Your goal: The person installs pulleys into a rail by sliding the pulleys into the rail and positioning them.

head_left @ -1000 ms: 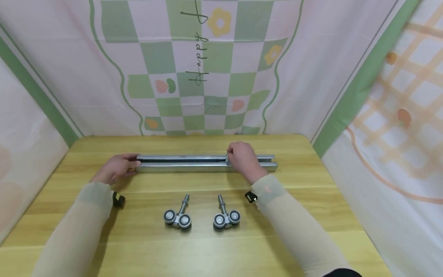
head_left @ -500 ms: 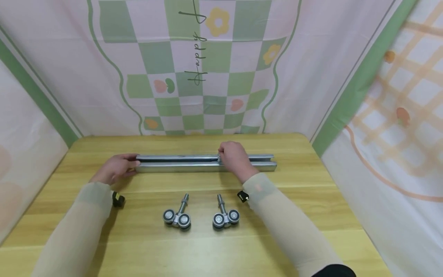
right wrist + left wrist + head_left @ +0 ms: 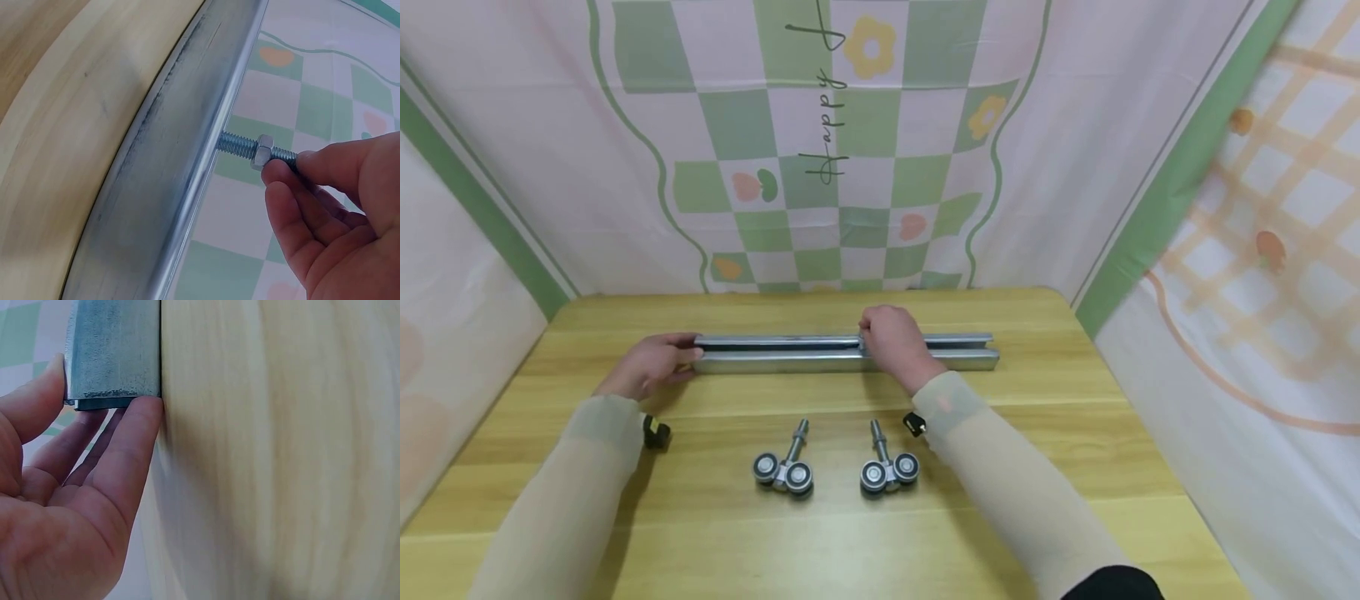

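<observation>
A metal rail (image 3: 782, 362) with a slot along its top lies across the table. My left hand (image 3: 651, 365) is at its left end; in the left wrist view the thumb and fingers of the hand (image 3: 81, 475) hold the end of the rail (image 3: 115, 350). Further right along the rail, my right hand (image 3: 897, 343) pinches a threaded bolt (image 3: 237, 144) with a nut (image 3: 262, 152) on it, thumb against fingers (image 3: 294, 219). The bolt stands out of the rail's slot; whatever it joins inside is hidden.
Two roller trolleys with bolts, one on the left (image 3: 784, 471) and one on the right (image 3: 889, 472), lie on the wooden table (image 3: 820, 550) in front of the rail. A patterned cloth (image 3: 868, 125) hangs behind the table's far edge.
My right hand has slid left along the rail with the bolt, towards the middle. My left hand keeps its place at the left end, and the rail stays practically where it was.
</observation>
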### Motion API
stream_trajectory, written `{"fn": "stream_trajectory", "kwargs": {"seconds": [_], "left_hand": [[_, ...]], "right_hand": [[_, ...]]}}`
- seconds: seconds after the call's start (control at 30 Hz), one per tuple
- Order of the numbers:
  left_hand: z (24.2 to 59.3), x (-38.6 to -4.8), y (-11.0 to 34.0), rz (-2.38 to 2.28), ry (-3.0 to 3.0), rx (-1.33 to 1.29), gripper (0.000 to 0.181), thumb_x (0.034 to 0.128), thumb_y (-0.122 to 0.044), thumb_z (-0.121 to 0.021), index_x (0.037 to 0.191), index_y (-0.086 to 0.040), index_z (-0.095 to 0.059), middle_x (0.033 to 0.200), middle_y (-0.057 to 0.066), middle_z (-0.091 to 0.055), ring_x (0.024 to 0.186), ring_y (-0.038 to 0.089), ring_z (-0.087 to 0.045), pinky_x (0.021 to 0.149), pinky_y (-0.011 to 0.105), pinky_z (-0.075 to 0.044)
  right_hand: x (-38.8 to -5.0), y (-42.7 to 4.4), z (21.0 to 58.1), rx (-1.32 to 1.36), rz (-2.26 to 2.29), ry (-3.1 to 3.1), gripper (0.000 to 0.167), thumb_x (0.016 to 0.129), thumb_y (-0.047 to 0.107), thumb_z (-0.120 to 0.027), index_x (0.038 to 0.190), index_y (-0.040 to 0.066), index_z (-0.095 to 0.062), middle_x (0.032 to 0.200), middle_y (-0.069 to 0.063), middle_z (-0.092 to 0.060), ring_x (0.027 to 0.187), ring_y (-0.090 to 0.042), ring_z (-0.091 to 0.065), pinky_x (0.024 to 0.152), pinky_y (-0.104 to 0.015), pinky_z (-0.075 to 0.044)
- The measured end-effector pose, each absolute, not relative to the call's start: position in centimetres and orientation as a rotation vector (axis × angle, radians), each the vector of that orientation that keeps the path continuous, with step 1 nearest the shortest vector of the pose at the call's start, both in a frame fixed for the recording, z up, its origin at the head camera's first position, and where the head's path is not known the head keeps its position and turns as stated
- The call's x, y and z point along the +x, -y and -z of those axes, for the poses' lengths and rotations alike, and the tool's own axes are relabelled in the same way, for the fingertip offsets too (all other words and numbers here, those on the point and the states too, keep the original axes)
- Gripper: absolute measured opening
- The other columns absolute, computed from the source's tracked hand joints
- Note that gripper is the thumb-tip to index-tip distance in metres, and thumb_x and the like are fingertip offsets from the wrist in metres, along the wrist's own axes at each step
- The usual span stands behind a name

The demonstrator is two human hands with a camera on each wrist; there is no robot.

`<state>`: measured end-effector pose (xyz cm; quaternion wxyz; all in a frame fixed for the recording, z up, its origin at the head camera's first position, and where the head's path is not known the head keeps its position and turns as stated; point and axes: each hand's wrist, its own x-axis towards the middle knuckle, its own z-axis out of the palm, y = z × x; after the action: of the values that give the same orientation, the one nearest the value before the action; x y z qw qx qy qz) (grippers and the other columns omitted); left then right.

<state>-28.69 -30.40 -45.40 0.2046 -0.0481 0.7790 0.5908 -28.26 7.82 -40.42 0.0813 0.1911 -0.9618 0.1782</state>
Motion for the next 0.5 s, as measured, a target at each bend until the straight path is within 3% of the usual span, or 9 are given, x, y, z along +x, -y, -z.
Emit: {"fn": "stream_trajectory", "kwargs": {"seconds": [0.5], "left_hand": [[45.4, -28.6, 30.2, -1.658, -2.182, -0.181, 0.062, 0.1041, -0.009, -0.053, 0.156, 0.002, -0.021, 0.158, 0.026, -0.022, 0.137, 0.041, -0.033, 0.107, 0.041, -0.043]], "right_hand": [[-28.5, -5.8, 40.8, 0.571, -0.542, 2.903, 0.015, 0.098, 0.008, -0.060, 0.101, 0.005, -0.074, 0.102, -0.009, -0.072, 0.097, -0.025, -0.067, 0.087, -0.037, -0.056]]}}
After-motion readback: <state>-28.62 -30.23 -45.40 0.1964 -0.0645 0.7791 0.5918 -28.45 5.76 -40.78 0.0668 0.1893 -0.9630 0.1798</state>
